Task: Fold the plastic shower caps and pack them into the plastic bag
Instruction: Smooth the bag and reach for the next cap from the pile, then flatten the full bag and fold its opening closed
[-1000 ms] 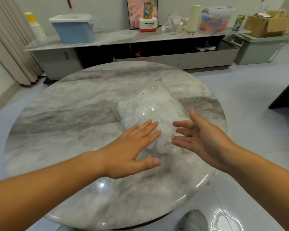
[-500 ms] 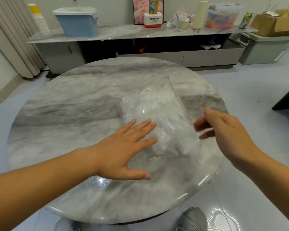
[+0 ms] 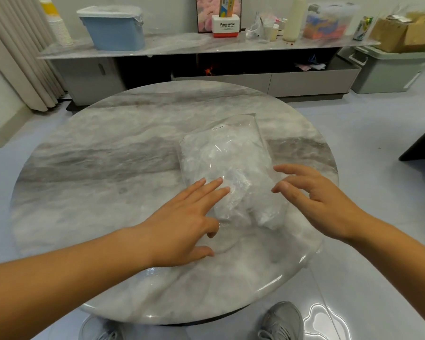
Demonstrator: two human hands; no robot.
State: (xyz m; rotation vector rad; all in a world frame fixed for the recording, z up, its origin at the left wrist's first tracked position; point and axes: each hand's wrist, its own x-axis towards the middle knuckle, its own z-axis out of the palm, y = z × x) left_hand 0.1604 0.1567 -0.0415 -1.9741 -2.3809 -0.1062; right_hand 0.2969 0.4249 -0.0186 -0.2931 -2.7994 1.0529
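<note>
A clear plastic bag (image 3: 227,153) stuffed with white crumpled shower caps (image 3: 233,192) lies on the round marble table (image 3: 96,168), right of centre. My left hand (image 3: 184,217) lies flat with straight fingers, its fingertips touching the bag's near left part. My right hand (image 3: 319,200) hovers at the bag's near right edge, palm down, fingers spread and slightly bent, holding nothing. The bag's open end points toward me, and some caps bulge out of it between my hands.
A long marble sideboard (image 3: 206,45) stands behind the table with a blue bin (image 3: 113,28), a Panasonic box (image 3: 225,27), bottles and a clear storage box on it. Grey plastic crates (image 3: 388,69) stand at the far right. My grey shoes (image 3: 282,320) show below the table's edge.
My right hand turned palm down and came in from the right to the bag's edge, its fingers spreading. My left hand stayed flat on the bag's near left part.
</note>
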